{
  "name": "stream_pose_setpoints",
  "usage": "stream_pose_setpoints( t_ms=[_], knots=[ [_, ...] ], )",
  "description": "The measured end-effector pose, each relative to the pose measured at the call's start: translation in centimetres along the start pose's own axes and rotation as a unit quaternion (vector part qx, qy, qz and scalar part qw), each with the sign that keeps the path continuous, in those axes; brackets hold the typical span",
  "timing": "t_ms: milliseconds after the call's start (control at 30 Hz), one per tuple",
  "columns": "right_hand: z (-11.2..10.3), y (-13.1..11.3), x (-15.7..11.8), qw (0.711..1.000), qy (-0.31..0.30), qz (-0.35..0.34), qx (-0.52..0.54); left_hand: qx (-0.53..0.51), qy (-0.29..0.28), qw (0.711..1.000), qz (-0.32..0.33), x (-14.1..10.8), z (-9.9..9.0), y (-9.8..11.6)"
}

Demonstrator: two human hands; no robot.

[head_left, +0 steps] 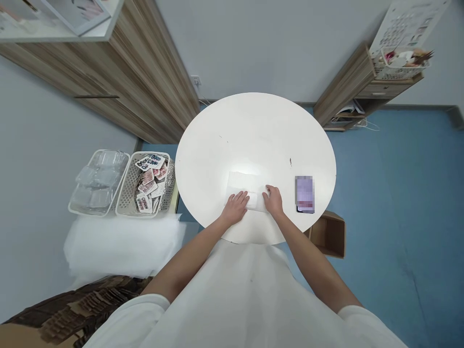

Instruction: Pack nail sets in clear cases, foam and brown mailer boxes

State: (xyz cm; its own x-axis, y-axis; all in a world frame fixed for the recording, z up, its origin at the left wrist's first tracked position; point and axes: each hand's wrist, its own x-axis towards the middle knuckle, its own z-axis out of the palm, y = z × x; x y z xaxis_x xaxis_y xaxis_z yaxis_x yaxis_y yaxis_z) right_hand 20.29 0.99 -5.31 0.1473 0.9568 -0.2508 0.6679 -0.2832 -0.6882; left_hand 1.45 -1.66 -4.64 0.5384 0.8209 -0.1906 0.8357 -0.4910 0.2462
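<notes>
The sheet (246,181) and tabletop (253,130) are white, the phone (305,193) purple, the floor (380,193) blue, the cabinet (152,87) striped in grey-brown wood grain.

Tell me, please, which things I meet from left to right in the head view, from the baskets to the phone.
Container basket, card basket, left hand, right hand, phone.

nothing I can read from here, bold lettering-like marks on a card (156,161) near the upper right corner of the basket (126,195), too small, poster (406,30) print too blurred
</notes>
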Motion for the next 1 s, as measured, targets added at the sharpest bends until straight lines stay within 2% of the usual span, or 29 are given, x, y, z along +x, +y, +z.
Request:
stream_pose_setpoints(
  t_ms=[67, 100, 200, 267, 367, 567, 700, 800, 1000],
  knots=[
    [-0.1, 0.8, -1.7, 0.997, 0.069, 0.025, 0.039, 0.01, 0.008, 1.0, -0.005, 0.0, 0.1, 0.1],
    [-0.1, 1.2, -2.8, 0.993, 0.081, 0.053, 0.065, 0.011, 0.013, 1.0, -0.007, 0.0, 0.2, 0.2],
    [0.6, 2.2, -6.4, 0.973, 0.039, 0.158, 0.166, 0.006, 0.028, 0.999, -0.016, -0.1, 0.5, 0.3],
    [1.2, 2.5, -8.5, 0.957, 0.009, 0.189, 0.22, 0.003, 0.034, 0.999, -0.019, -0.4, 0.7, 0.4],
    [2.1, 2.0, -10.2, 0.937, 0.016, 0.218, 0.273, 0.0, 0.038, 0.999, -0.02, -1.5, 1.0, 0.5],
    [3.1, 0.3, -9.7, 0.93, 0.017, 0.261, 0.259, -0.002, 0.039, 0.999, -0.021, -4.0, 1.6, 0.6],
    [3.0, 0.0, -9.0, 0.928, 0.024, 0.27, 0.256, -0.005, 0.036, 0.999, -0.02, -4.5, 1.5, 0.7],
    [2.5, 0.0, -8.4, 0.941, 0.008, 0.243, 0.234, -0.001, 0.032, 0.999, -0.016, -4.5, 1.1, 1.0],
    [1.7, -0.5, -7.1, 0.979, 0.002, 0.175, 0.107, 0.004, 0.01, 1.0, -0.003, -4.5, 1.2, 1.9]
  ],
)
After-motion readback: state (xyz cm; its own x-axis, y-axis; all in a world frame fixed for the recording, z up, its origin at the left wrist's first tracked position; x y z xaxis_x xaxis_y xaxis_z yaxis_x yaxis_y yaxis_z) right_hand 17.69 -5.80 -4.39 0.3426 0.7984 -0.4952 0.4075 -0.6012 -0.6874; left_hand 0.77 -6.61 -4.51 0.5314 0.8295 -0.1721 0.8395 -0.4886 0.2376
